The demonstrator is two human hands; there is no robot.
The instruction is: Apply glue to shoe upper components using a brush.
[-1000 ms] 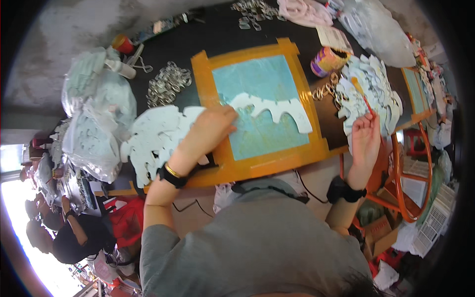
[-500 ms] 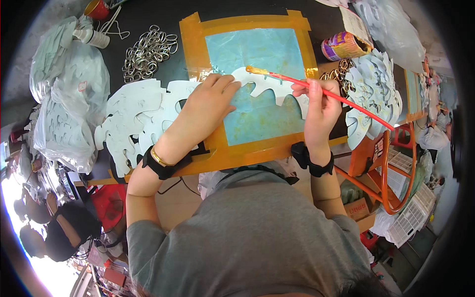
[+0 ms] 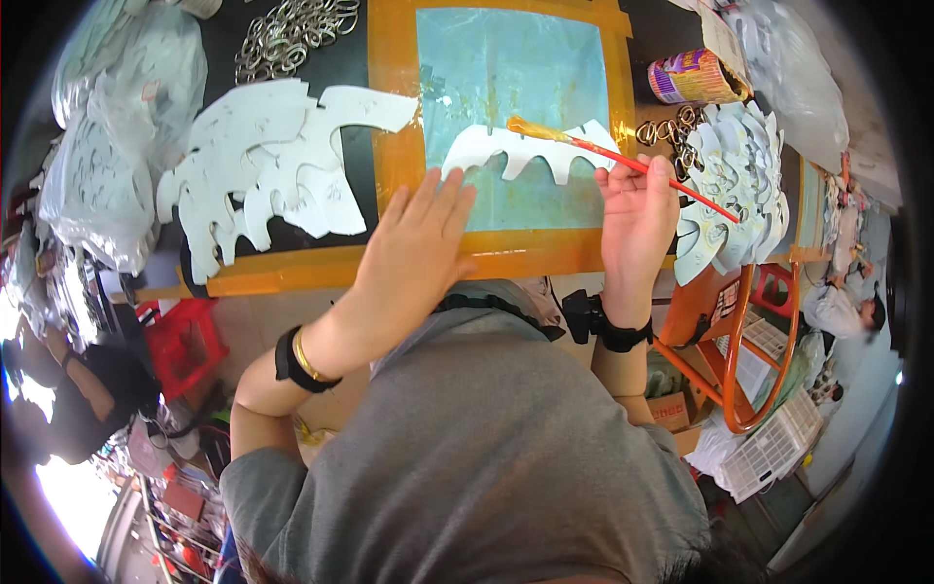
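Observation:
A white scalloped piece of sheet material lies on a blue panel bordered with orange tape. My left hand has its fingers stretched out beside the panel's left border, the fingertips close to the piece's left end; whether they touch it is unclear. In my right hand, a slim red-handled paintbrush is pinched between thumb and fingers. Its bristles, coated in something yellowish, are over the upper edge of the piece. Contact between bristles and piece cannot be made out.
Overlapping white cut pieces lie left of the panel, and a second pile lies right. Metal rings sit at the back left, more rings beside a purple-yellow can. Plastic bags and an orange chair flank the table.
The whole view has shifted, with the table higher in it. My left hand has drawn back toward me, uncovering the white piece's left end. The brush is still in my right hand.

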